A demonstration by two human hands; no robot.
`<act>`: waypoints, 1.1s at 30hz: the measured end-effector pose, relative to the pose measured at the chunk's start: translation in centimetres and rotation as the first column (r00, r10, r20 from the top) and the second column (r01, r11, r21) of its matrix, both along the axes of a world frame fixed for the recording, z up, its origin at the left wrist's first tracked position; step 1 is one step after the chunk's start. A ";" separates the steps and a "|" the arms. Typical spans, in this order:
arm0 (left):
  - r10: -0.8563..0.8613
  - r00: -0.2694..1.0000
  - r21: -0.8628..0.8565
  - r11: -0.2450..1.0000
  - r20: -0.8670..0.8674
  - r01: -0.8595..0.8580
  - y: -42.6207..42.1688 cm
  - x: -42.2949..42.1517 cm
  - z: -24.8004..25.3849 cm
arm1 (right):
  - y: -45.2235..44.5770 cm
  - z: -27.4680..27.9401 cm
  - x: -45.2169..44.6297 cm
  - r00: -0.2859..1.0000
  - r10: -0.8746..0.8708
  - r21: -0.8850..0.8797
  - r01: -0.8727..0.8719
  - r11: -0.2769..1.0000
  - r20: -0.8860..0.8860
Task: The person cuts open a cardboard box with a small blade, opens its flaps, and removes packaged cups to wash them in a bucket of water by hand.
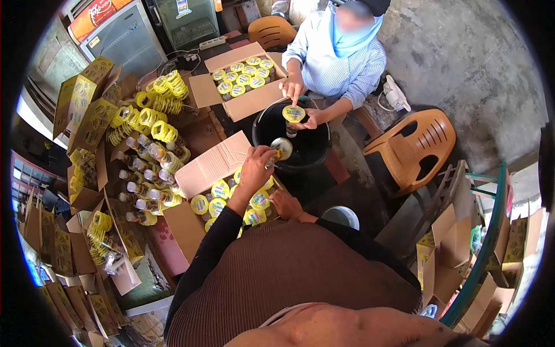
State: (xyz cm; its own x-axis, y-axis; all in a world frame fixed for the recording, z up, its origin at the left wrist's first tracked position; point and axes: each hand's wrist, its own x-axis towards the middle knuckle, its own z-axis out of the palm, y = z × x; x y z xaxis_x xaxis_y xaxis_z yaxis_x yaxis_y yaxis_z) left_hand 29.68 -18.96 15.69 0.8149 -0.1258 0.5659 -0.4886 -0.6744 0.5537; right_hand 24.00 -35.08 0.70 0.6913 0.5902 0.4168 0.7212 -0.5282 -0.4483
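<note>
My left hand (pixel 254 169) is closed around a small clear jar (pixel 281 147), tilted over the near rim of a black bucket (pixel 257 128). Yellow shows at the jar's side; my fingers partly cover it. Lower down, my right hand (pixel 287 205) lies at the right edge of an open cardboard box (pixel 185 228), its fingers curled at the rim. Inside that box stand several jars with yellow printed lids (pixel 219 189), partly hidden by my left arm. Across the bucket, a co-worker's hands (pixel 314 117) hold a yellow-lidded jar (pixel 293 114) upright, one finger touching the lid.
Another box (pixel 234 105) of yellow-lidded jars stands at the back. Left are several small bottles (pixel 151 176) and stacks of yellow rings (pixel 167 87). A pale bucket (pixel 341 217) is near my right arm. An orange chair (pixel 410 151) and more cartons (pixel 448 248) stand right.
</note>
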 end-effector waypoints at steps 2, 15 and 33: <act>-0.028 1.000 0.041 0.999 -0.005 0.028 0.3 0.4 -0.2 | 0.0 0.5 0.2 0.989 -0.020 -0.013 0.018 1.000 -0.150; 0.043 0.999 0.039 0.998 -0.014 -0.042 0.8 -0.3 -0.3 | 0.1 0.8 0.5 0.989 0.006 0.046 0.001 0.999 -0.151; 0.090 0.994 0.110 0.990 -0.055 -0.084 1.6 -3.2 0.1 | 0.8 0.1 0.1 0.991 0.003 0.030 0.001 1.000 -0.133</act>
